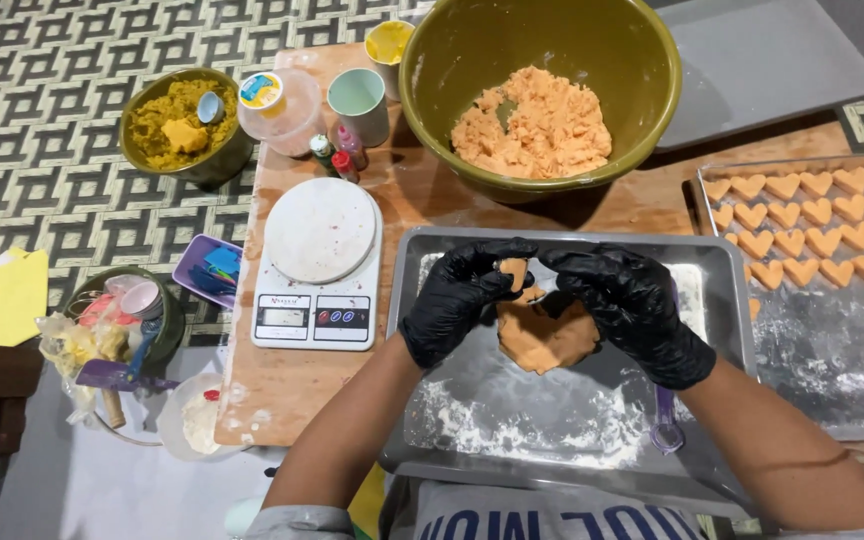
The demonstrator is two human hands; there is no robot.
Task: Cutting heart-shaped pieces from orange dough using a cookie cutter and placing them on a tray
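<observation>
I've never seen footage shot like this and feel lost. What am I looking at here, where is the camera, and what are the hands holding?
There is no machine here: the single picture comes from a camera worn on a person's head, looking down at their own hands. The left hand and right hand, both in black gloves, hold a piece of orange dough between them over a floured metal tray. Behind it stands a big green bowl with more dough, and to its left a kitchen scale. On the right, another tray carries rows of heart-shaped pieces.

A wooden board (282, 390) carries a kitchen scale (318, 265), floured tray (562, 420), olive bowl (542, 60), and perhaps cups (360, 100).
</observation>
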